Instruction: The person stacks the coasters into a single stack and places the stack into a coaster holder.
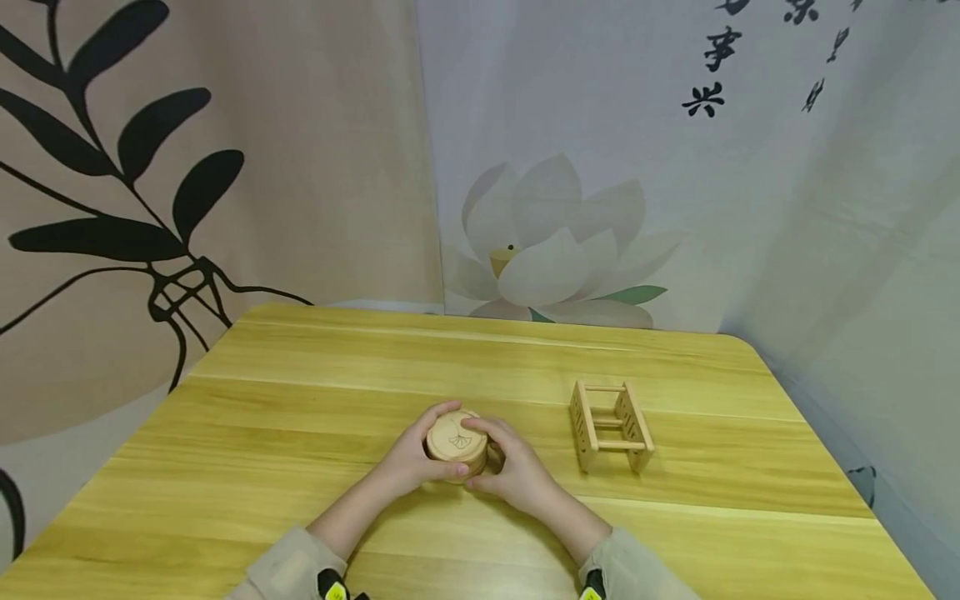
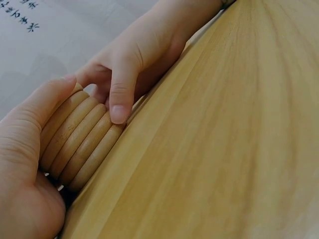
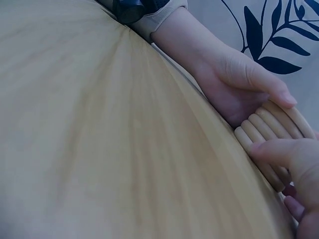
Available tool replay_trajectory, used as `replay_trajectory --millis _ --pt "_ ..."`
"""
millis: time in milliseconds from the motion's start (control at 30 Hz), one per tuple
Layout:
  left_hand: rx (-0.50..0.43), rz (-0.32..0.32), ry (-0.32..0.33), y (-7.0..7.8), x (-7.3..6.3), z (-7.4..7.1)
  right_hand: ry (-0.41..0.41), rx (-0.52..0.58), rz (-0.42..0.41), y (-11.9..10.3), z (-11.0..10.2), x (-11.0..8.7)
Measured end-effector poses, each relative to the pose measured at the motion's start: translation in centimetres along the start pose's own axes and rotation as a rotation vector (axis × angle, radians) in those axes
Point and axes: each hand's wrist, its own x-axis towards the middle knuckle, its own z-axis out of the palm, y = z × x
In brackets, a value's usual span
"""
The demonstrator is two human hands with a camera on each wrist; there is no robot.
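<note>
A stack of several round wooden coasters [image 1: 453, 435] stands at the middle of the table, the top one bearing a dark leaf-like line drawing. From the left, my left hand [image 1: 411, 457] grips the stack, its thumb across the near side by the upper discs. My right hand [image 1: 519, 472] holds the stack from the right, with the thumb low on the near side and a finger at the top rim. In the left wrist view the rounded edges of the coasters [image 2: 82, 137] lie one over another, the lowest close against the tabletop. The palms hide part of the stack's sides.
A small wooden rack [image 1: 611, 427] with slatted sides and crossbars stands on the table to the right of my hands. The wooden table [image 1: 300, 367] reaches back to a printed curtain [image 1: 337, 150] with leaves, a lotus and writing.
</note>
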Motion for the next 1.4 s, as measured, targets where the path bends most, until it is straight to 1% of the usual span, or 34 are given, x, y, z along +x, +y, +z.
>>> replay_trajectory --millis 267,567,800,1067,1233,1400 --pt "0.005 0.013 0.006 -0.2 0.1 0.0 0.012 -0.079 0.021 -0.2 0.3 0.0" --pt "0.006 0.003 0.014 -0.1 0.1 0.2 -0.004 -0.086 0.025 -0.2 0.1 -0.2" --pt "-0.027 0.011 0.012 -0.2 0.2 0.6 -0.006 -0.090 0.020 -0.2 -0.1 -0.2" --pt "-0.030 0.002 0.047 -0.1 0.1 0.9 0.003 -0.102 0.008 -0.2 -0.1 -0.1" --pt "-0.033 -0.011 0.069 0.0 0.1 1.0 0.009 -0.088 0.012 -0.2 -0.2 0.0" --pt "-0.045 -0.033 0.077 -0.1 0.1 1.1 0.010 -0.067 0.012 -0.1 -0.2 0.0"
